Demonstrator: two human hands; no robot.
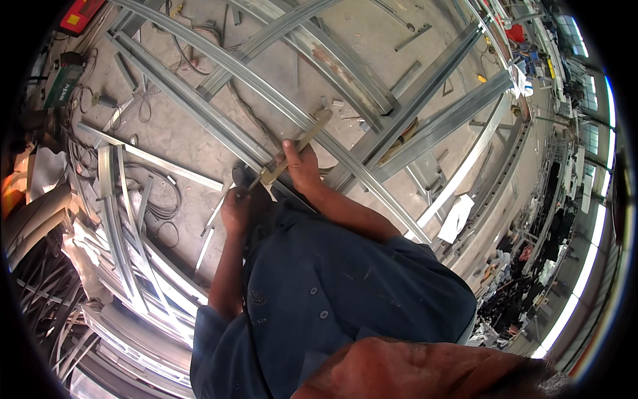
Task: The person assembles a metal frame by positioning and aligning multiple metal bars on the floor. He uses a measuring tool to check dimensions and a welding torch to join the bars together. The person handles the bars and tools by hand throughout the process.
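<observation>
My right hand (303, 169) is closed on the yellowish-tan frame of a clamp (311, 133), with the thumb pointing up along it. The clamp lies slantwise across two parallel galvanized steel channels, one nearer (194, 121) and one farther (256, 81). Lower and to the left, my left hand (236, 207) is wrapped round the clamp's screw end, just short of the nearer channel. Its fingers partly hide that end. How firmly the clamp's jaws sit on the steel cannot be made out.
More steel channels (425, 93) cross at the right, forming a frame on the concrete floor. Loose cables (159, 199) coil at the left. A green machine (62, 83) and a red case (81, 16) stand at the far left. Stacked metal profiles (126, 326) fill the lower left.
</observation>
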